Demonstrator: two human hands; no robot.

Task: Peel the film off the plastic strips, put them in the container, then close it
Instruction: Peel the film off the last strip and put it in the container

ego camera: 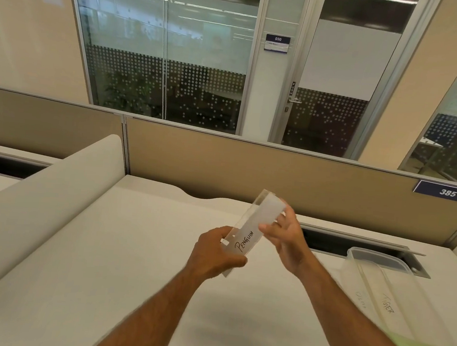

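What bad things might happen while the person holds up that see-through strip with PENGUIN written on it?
1. The clear plastic strip marked PENGUIN is held in the air above the white desk; only the left hand grips it, so it might slip.
2. The right hand touches it with loose fingers, so peeling may smudge the writing.
3. The clear plastic container sits off right, an awkward reach.

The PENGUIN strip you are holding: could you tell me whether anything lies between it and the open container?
Nothing visible does: only bare desk lies between the PENGUIN strip and the open container.
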